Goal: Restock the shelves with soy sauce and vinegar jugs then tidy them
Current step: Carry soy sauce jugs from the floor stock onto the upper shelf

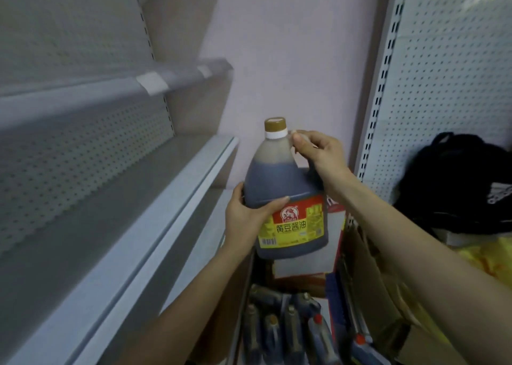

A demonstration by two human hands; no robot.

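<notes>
A soy sauce jug (pixel 279 181) with dark liquid, a brown cap and a red and yellow label is held upright in mid-air, in the middle of the head view. My right hand (pixel 318 151) grips its handle near the neck. My left hand (pixel 249 212) cups the jug's lower left side, thumb across the front. The grey metal shelf (pixel 155 198) stretches along the left, bare, with another shelf (pixel 110 93) above it. Several more jugs (pixel 282 328) lie in a box below my arms.
A cardboard box (pixel 368 276) with open flaps stands at lower right. On the right a black bag (pixel 457 181) rests against a white pegboard panel (pixel 443 73), with something yellow (pixel 484 256) below it. A pink wall (pixel 291 60) is straight ahead.
</notes>
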